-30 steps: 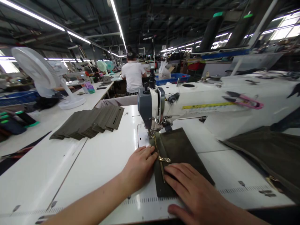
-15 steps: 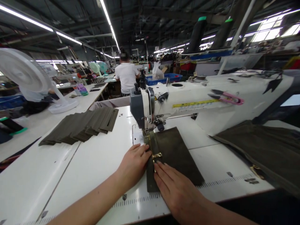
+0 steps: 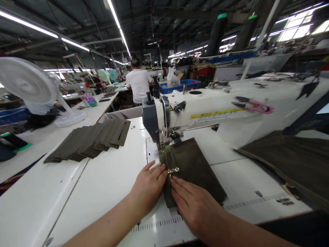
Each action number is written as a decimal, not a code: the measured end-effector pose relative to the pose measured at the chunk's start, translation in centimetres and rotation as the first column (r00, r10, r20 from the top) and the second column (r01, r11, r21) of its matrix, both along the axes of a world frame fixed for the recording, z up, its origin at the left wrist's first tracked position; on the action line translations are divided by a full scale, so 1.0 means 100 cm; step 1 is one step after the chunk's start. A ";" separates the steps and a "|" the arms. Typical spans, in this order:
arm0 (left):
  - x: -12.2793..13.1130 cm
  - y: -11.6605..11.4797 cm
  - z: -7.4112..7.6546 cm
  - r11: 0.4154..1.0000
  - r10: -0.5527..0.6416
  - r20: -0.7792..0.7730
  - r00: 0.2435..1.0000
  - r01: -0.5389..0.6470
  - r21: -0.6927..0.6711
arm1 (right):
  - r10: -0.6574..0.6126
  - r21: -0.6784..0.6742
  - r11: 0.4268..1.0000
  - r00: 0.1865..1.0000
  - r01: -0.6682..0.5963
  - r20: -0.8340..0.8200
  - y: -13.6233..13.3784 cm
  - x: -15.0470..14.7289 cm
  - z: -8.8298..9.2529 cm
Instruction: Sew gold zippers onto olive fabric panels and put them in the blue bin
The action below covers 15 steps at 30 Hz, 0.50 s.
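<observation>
fabric panel (image 3: 197,164): on table (image 3: 110,181) | stack (image 3: 87,140): left of panel | fan (image 3: 28,80): behind stack | snips (image 3: 252,103): on machine (image 3: 213,101)

Bare left hand (image 3: 148,185), a small spot (image 3: 109,221) on the bare left forearm (image 3: 117,214) behind it; bare right hand (image 3: 197,206), bare right forearm (image 3: 244,228) behind.

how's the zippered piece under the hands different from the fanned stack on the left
The zippered piece lies flat by itself, while the fanned stack is many overlapping pieces.
The zippered piece has a gold-coloured zip; the fanned stack shows a narrow slot at its right end.
The left hand and right hand touch the zippered piece, but not the fanned stack.
Both are dark olive-brown.
</observation>
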State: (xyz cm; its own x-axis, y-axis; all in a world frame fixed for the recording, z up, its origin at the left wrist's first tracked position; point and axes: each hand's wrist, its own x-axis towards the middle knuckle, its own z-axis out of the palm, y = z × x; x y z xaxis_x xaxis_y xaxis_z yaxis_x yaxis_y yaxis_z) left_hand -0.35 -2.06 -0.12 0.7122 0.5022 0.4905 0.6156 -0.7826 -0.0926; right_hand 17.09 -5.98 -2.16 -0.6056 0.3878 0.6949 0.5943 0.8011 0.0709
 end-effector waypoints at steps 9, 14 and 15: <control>0.003 0.007 0.003 0.999 0.028 0.005 1.000 -0.028 -0.033 | -0.001 0.005 1.000 1.000 0.001 0.009 0.009 0.002 0.006; 0.005 0.017 0.004 1.000 0.014 0.017 1.000 -0.014 -0.004 | -0.003 0.005 1.000 1.000 0.003 0.021 0.019 0.003 0.006; 0.005 0.020 0.005 1.000 0.007 0.021 1.000 -0.007 0.006 | -0.001 0.007 1.000 1.000 0.001 0.026 0.022 0.002 0.005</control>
